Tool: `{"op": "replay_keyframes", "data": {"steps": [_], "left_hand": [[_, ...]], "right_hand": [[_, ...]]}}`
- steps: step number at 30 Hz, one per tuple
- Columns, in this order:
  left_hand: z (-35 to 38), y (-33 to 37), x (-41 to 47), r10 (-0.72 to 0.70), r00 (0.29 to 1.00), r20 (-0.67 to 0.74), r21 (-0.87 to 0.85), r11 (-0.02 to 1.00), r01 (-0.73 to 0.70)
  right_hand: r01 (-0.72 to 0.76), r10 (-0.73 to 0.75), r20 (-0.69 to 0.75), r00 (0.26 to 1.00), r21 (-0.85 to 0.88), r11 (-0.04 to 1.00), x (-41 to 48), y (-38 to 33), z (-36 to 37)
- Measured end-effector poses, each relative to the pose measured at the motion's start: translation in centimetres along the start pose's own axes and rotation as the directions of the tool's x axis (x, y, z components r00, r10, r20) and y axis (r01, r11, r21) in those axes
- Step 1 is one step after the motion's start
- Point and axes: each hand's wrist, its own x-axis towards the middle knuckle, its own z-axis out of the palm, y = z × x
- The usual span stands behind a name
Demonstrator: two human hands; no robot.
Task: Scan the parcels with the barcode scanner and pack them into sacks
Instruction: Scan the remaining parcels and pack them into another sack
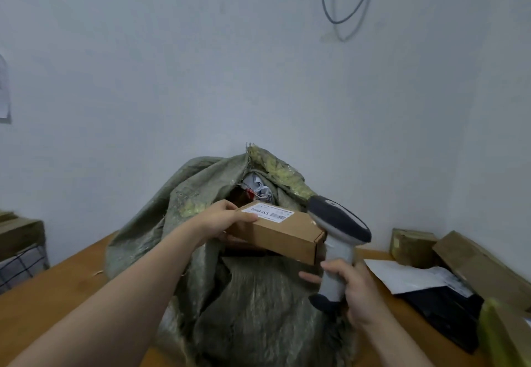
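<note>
A pale grey wall (258, 65) fills the upper half of the view, with a loop of grey cable (344, 2) hanging near the top. Below runs a brown wooden desk (57, 295).

A crumpled green woven sack (258, 309) stands in the middle of the desk against the wall, its mouth open at the top (a grey plastic mailer (258, 190) shows inside).

The left hand (227, 220) grips one end of a long brown cardboard parcel (281, 234), holding it in the air just in front of the sack's mouth. A white barcode label (268, 212) faces up on the parcel's top.

The right hand (353, 289) is wrapped round the handle of a grey barcode scanner (339, 240), whose dark head sits just beside the parcel's right end.

On the desk at right lie a white envelope (402, 277), a black bag (442, 312) and brown boxes (482, 266).
</note>
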Motion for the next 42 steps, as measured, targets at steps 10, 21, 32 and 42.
{"op": "replay_keyframes", "data": {"steps": [10,21,32,42], "left_hand": [[-4.2,-1.6,4.5,0.180,0.949,-0.258,0.791,0.603,0.101],[-7.5,-3.1,2.4,0.415,0.857,-0.305,0.846,0.531,0.044],[-4.5,-2.0,-0.1,0.478,0.856,-0.199,0.809,0.573,-0.132],[2.2,-0.9,-1.7,0.597,0.800,0.066,0.801,0.446,-0.400]], "right_hand": [[0.175,-0.140,0.119,0.983,-0.380,0.908,4.5,1.3,5.5],[0.121,-0.083,0.155,0.984,-0.254,0.959,11.6,3.6,10.1],[-0.093,0.048,0.265,0.963,0.159,0.983,11.9,3.3,12.2],[-0.045,0.003,0.159,0.987,0.260,0.965,6.3,2.4,3.9]]}}
